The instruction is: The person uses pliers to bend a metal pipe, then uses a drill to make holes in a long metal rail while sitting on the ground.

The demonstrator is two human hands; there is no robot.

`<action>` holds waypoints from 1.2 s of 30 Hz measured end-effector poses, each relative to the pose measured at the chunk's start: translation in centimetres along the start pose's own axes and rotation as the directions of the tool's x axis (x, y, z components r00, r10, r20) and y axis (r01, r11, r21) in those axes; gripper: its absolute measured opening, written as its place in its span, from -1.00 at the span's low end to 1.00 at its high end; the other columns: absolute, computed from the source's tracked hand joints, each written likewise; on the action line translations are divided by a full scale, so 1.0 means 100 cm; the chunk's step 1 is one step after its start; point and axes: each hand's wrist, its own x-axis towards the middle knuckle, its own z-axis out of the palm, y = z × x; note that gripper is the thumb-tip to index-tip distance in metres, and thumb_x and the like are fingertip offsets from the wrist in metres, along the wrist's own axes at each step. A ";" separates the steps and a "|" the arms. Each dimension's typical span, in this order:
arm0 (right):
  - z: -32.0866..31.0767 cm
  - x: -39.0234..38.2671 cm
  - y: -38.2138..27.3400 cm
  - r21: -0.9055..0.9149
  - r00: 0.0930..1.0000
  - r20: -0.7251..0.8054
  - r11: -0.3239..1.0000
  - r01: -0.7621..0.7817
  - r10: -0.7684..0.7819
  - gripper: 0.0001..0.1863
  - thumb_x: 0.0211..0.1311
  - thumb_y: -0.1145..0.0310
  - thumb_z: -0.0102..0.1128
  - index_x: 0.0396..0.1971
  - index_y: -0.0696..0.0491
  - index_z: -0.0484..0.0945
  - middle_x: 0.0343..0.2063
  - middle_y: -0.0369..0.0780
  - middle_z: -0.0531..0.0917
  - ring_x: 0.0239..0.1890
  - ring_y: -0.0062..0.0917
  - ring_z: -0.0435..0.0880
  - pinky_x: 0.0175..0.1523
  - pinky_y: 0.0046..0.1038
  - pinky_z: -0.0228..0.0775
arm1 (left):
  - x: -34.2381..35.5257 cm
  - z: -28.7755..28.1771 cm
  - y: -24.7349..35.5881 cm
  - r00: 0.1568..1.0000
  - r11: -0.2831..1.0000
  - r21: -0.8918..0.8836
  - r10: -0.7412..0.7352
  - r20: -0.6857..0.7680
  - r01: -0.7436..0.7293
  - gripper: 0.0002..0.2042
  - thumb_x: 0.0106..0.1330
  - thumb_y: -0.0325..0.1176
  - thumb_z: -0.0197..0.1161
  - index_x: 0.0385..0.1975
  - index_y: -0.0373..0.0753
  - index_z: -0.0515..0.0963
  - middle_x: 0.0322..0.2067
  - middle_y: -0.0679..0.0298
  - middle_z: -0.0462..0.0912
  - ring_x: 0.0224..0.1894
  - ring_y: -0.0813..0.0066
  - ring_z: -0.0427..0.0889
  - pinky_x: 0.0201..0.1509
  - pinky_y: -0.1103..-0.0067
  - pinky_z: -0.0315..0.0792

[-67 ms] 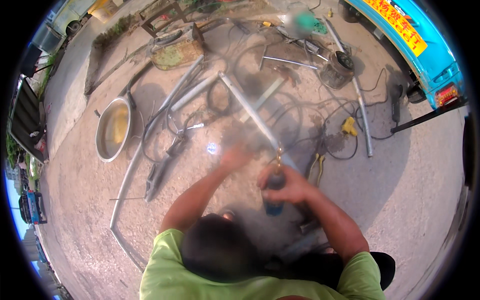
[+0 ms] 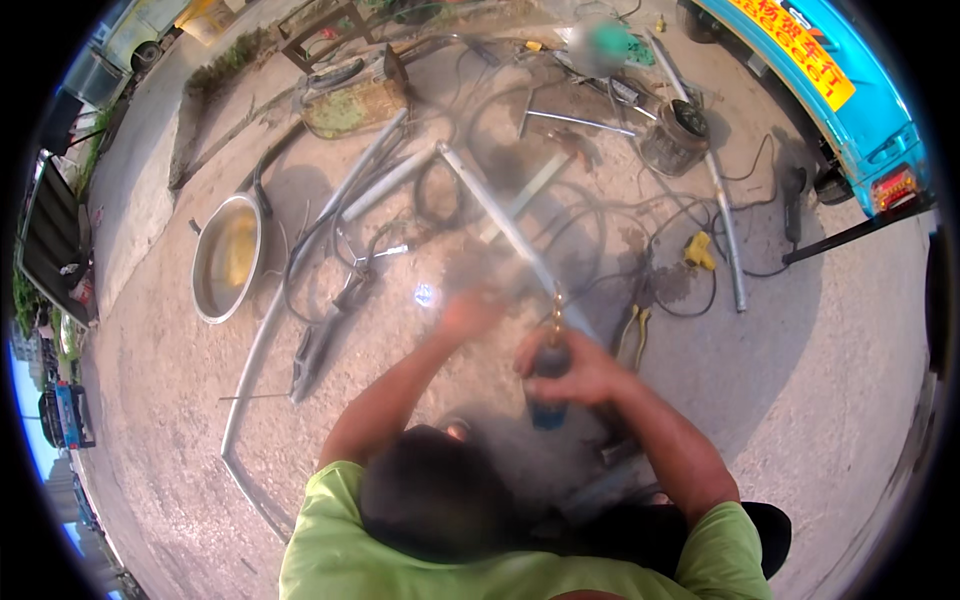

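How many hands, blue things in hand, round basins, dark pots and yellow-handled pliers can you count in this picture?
Hands: 2, the left hand and the right hand
Blue things in hand: 1, the blue-and-dark tool in the right one's grip
Round basins: 1, the metal basin
Dark pots: 1, the round pot
Yellow-handled pliers: 1
Total: 6

Pipes (image 2: 497, 220) lie between basin (image 2: 209, 268) and pliers (image 2: 643, 325).
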 end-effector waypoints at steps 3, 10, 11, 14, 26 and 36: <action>-0.003 -0.001 -0.004 -0.016 1.000 -0.008 1.000 -0.005 0.005 -0.72 0.04 0.37 0.49 -0.25 0.05 0.63 -0.25 -0.34 0.71 -0.13 -0.65 0.66 0.08 -0.47 0.52 | -0.017 -0.013 0.012 0.991 0.983 -0.168 0.088 0.101 -0.070 -0.47 0.36 -0.08 0.35 0.22 -0.29 0.56 -0.25 0.13 0.74 -0.24 0.43 0.69 -0.12 0.52 0.56; 0.000 0.003 0.000 -0.074 0.999 -0.004 0.996 -0.041 0.041 -0.68 0.03 0.33 0.50 -0.21 0.07 0.65 -0.22 -0.32 0.74 -0.11 -0.65 0.67 0.09 -0.46 0.52 | -0.066 -0.044 0.027 0.965 0.848 -0.511 0.234 0.121 -0.141 -0.54 0.43 -0.13 0.33 0.15 -0.38 0.58 -0.35 0.26 0.67 -0.34 0.56 0.59 -0.24 0.58 0.50; 0.000 0.002 0.000 -0.052 0.999 -0.003 0.998 -0.047 0.047 -0.67 0.02 0.32 0.50 -0.20 0.06 0.65 -0.22 -0.31 0.74 -0.11 -0.65 0.67 0.09 -0.46 0.52 | -0.077 -0.052 0.041 0.974 0.783 -0.612 0.208 0.087 -0.113 -0.52 0.44 -0.09 0.34 0.12 -0.39 0.58 -0.36 0.27 0.65 -0.34 0.58 0.57 -0.24 0.58 0.48; 0.000 0.001 -0.007 -0.048 0.997 -0.018 0.995 -0.082 0.081 -0.61 0.01 0.28 0.51 -0.14 0.07 0.66 -0.21 -0.28 0.75 -0.10 -0.62 0.68 0.09 -0.43 0.52 | -0.102 -0.074 0.072 0.929 0.762 -0.589 0.367 0.051 -0.270 -0.48 0.41 -0.03 0.38 0.12 -0.38 0.58 -0.34 0.27 0.66 -0.30 0.57 0.58 -0.22 0.58 0.48; 0.016 0.002 -0.008 -0.240 0.995 -0.097 0.971 -0.020 -0.003 -0.34 0.00 0.12 0.54 0.11 0.13 0.61 -0.06 -0.09 0.76 0.03 -0.39 0.74 0.11 -0.32 0.54 | -0.147 -0.075 0.159 0.943 0.876 0.348 0.312 0.116 -0.333 -0.40 0.07 0.18 0.45 -0.14 -0.26 0.65 -0.40 0.05 0.74 -0.26 0.01 0.75 -0.11 0.25 0.61; 0.010 -0.002 -0.017 -0.171 0.995 -0.079 0.982 -0.077 0.065 -0.39 0.02 0.21 0.51 0.09 0.14 0.60 -0.13 -0.14 0.78 -0.04 -0.49 0.75 0.05 -0.36 0.59 | -0.121 -0.067 0.133 0.776 0.773 0.101 0.606 0.175 -0.627 -0.46 0.13 0.08 0.44 -0.07 -0.24 0.63 -0.35 -0.01 0.74 -0.18 0.01 0.76 -0.03 0.28 0.63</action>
